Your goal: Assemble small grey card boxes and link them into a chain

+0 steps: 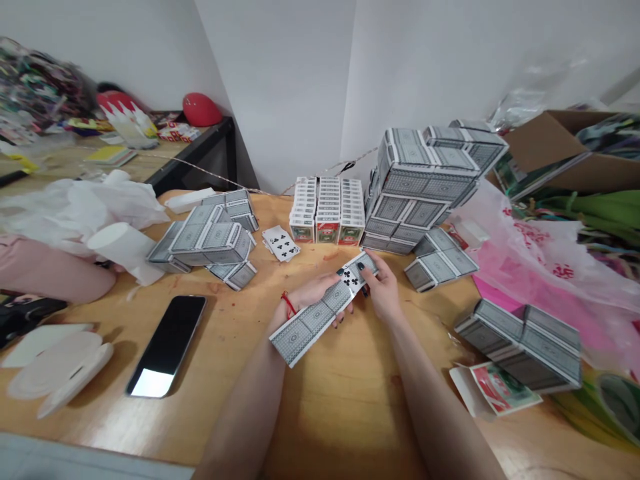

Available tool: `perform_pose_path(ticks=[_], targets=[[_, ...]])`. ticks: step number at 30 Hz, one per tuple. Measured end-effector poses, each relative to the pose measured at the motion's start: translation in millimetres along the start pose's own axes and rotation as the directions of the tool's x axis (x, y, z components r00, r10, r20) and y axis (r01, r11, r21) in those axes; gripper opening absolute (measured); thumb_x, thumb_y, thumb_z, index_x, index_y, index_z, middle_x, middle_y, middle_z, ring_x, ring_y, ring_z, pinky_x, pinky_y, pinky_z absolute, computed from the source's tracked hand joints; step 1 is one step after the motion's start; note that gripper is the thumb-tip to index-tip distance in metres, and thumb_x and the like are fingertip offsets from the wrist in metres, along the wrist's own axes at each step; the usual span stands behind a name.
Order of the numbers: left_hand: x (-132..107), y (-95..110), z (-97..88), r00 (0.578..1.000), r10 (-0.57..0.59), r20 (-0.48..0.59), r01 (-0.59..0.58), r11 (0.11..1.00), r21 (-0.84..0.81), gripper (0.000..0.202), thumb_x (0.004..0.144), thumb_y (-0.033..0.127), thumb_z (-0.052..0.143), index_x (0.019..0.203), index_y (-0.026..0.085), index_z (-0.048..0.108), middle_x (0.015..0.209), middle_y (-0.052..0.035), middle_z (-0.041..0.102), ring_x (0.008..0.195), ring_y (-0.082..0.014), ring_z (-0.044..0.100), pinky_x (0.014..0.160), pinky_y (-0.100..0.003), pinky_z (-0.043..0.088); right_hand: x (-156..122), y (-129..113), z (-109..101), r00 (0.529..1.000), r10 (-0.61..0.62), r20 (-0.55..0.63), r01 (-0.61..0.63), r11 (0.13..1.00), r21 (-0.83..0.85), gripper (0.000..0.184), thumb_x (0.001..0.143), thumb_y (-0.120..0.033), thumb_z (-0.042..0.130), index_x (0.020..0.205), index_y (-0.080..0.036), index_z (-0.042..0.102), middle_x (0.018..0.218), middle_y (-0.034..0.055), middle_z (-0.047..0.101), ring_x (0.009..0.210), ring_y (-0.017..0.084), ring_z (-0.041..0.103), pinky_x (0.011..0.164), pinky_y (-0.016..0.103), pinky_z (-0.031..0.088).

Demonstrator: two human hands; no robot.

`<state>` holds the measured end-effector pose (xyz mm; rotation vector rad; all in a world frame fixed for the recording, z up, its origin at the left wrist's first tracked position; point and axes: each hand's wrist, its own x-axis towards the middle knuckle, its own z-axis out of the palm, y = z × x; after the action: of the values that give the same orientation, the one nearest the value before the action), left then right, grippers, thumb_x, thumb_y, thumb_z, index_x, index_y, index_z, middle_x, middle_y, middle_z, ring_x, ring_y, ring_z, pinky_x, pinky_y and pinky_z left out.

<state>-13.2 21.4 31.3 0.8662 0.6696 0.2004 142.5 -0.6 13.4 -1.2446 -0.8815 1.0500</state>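
A long strip of joined playing cards (306, 328), mostly grey patterned backs, slants across the middle of the table. My left hand (314, 288), red cord at the wrist, supports it from beneath with fingers curled around its edge. At the upper end my right hand (384, 285) pinches the strip, thumb on top beside a card face showing clubs (353, 279). Some of both hands' fingers are hidden under the strip. Beyond it lies a small pile of loose cards (281, 244), a club card on top. Behind stand rows of boxed card decks (327, 212).
Block shapes built of cards stand at left (213, 233), as a tall stack (425, 180) at right, and nearer right (525, 343) by an opened card box (505, 389). A phone (167, 347) lies left. A white cup (125, 247), pink bottle (55, 268) and pink plastic bag (530, 253) flank these.
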Motion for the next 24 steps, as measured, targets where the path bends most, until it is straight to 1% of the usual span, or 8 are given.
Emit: perform_pose_path(ticks=[3,6,10,15,18,21,24], targets=[[2.0,-0.1,-0.9,0.999,0.014,0.029,-0.015,1.000,0.025,0.049,0.082,0.050,0.025,0.091,0.010,0.052,0.070,-0.0080,0.060,0.050,-0.0117,0.053,0.049,-0.026,0.043,-0.4,-0.3,-0.7,1.000,-0.013,0.029,0.013,1.000,0.012,0.047,0.067,-0.035,0.058,0.112,-0.024,0.050,0.060,-0.0045,0.048,0.043,0.006,0.033,0.038,0.019,0.026],[3.5,1.0,-0.8,0.998,0.057,0.042,-0.059,0.997,0.049,0.046,0.083,0.049,0.026,0.099,0.012,0.048,0.069,-0.0073,0.060,0.047,-0.0112,0.052,0.047,-0.026,0.043,0.0,-0.2,-1.1,0.998,-0.031,0.046,0.030,0.999,0.025,0.045,0.069,-0.033,0.057,0.112,-0.023,0.050,0.062,-0.0040,0.047,0.044,0.006,0.034,0.039,0.018,0.027],[1.7,3.3,1.6,0.993,0.106,0.047,-0.110,0.989,0.098,0.039,0.081,0.045,0.035,0.107,0.015,0.041,0.071,-0.0072,0.061,0.046,-0.0112,0.053,0.046,-0.026,0.045,0.4,-0.7,-1.0,0.998,-0.024,0.060,0.022,0.999,0.042,0.047,0.069,-0.032,0.056,0.114,-0.024,0.048,0.065,-0.0035,0.049,0.046,0.006,0.036,0.040,0.018,0.029],[0.1,2.3,0.4,0.988,0.132,0.075,-0.142,0.978,0.152,0.038,0.077,0.040,0.048,0.106,0.015,0.041,0.076,-0.0078,0.061,0.049,-0.0105,0.055,0.047,-0.025,0.047,0.2,-1.9,-1.1,0.997,0.008,0.077,-0.009,1.000,0.012,0.051,0.068,-0.036,0.057,0.116,-0.025,0.046,0.059,-0.0051,0.046,0.041,0.005,0.032,0.036,0.018,0.026],[0.8,0.7,-1.5,0.986,0.129,0.101,-0.145,0.973,0.179,0.035,0.075,0.035,0.053,0.100,0.013,0.045,0.079,-0.0088,0.061,0.052,-0.0107,0.057,0.049,-0.025,0.048,0.1,-2.6,-1.0,0.996,0.003,0.094,-0.003,1.000,-0.005,0.051,0.068,-0.036,0.057,0.118,-0.026,0.045,0.060,-0.0053,0.047,0.041,0.005,0.032,0.036,0.018,0.026],[1.7,-0.4,-1.0,0.988,0.128,0.085,-0.142,0.970,0.196,0.031,0.075,0.035,0.052,0.094,0.011,0.047,0.078,-0.0101,0.062,0.053,-0.0114,0.058,0.049,-0.025,0.048,0.0,-3.9,-0.8,0.996,-0.017,0.084,0.017,1.000,0.006,0.050,0.067,-0.035,0.057,0.115,-0.025,0.047,0.068,-0.0031,0.051,0.046,0.006,0.036,0.039,0.018,0.030],[3.0,-2.0,1.6,0.992,0.117,0.043,-0.124,0.973,0.196,0.033,0.076,0.037,0.051,0.095,0.012,0.046,0.079,-0.0113,0.063,0.054,-0.0134,0.059,0.048,-0.026,0.048,0.1,-5.3,-0.9,0.997,-0.034,0.063,0.033,0.999,0.022,0.048,0.066,-0.035,0.058,0.113,-0.026,0.049,0.079,-0.0009,0.055,0.053,0.008,0.041,0.044,0.019,0.034]])
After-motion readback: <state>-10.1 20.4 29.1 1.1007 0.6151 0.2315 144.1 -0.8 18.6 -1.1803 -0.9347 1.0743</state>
